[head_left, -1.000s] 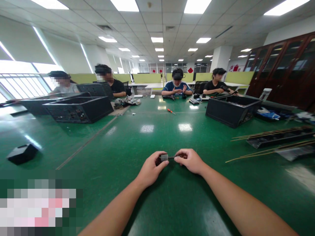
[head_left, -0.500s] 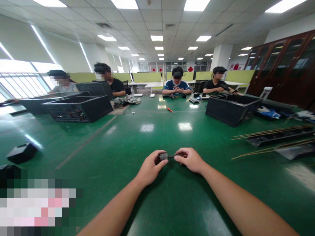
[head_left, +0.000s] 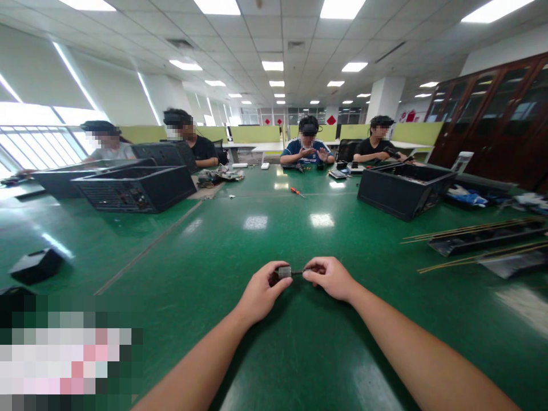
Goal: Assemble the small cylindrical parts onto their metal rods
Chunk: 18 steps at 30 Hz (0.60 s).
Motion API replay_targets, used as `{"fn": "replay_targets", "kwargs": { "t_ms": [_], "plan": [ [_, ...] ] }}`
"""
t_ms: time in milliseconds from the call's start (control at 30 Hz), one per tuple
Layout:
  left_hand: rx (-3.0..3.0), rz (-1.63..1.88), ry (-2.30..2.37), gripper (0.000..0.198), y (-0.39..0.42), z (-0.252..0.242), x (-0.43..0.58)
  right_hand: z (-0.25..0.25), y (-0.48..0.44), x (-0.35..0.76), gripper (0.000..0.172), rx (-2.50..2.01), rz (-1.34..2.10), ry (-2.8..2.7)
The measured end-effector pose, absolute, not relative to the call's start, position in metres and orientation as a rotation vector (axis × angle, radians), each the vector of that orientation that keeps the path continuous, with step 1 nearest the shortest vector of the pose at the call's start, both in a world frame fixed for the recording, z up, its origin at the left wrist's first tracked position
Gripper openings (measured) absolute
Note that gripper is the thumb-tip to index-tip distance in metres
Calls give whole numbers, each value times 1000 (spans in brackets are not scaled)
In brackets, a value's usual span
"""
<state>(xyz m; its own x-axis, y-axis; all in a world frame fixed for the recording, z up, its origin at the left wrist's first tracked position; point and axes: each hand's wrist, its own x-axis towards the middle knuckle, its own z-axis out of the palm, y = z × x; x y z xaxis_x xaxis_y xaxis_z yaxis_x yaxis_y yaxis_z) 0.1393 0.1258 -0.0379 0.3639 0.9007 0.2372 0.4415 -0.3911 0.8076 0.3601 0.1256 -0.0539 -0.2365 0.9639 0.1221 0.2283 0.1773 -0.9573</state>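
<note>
Over the near middle of the green table, my two hands hold a small motor rotor (head_left: 285,273) between them. It has a grey ribbed cylinder and a thin dark shaft pointing right. My left hand (head_left: 262,292) pinches the cylinder end between thumb and fingers, hiding its left side. Fingertips of my right hand (head_left: 329,278) close around the far end of the shaft, which is mostly covered by them. A short stretch of shaft shows between the hands. The rotor lies roughly level.
Black computer cases stand left (head_left: 137,188) and right (head_left: 405,191). An orange screwdriver (head_left: 296,192) lies ahead on the green table (head_left: 240,240). Thin rods and a dark metal channel (head_left: 483,237) are at right, a black block (head_left: 37,265) at left. Several co-workers sit across the table.
My hands and the rotor stay almost still. Across the table, the co-worker in blue has raised and spread their hands apart.
</note>
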Motion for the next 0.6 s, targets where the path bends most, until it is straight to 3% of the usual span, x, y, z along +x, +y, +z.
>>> {"fn": "replay_targets", "kwargs": {
  "t_ms": [600],
  "plan": [
    [1966, 929, 1143, 36, 127, -40, 139, -55, 127, 362, 23, -1155, 1119, -1622]
  ]
}}
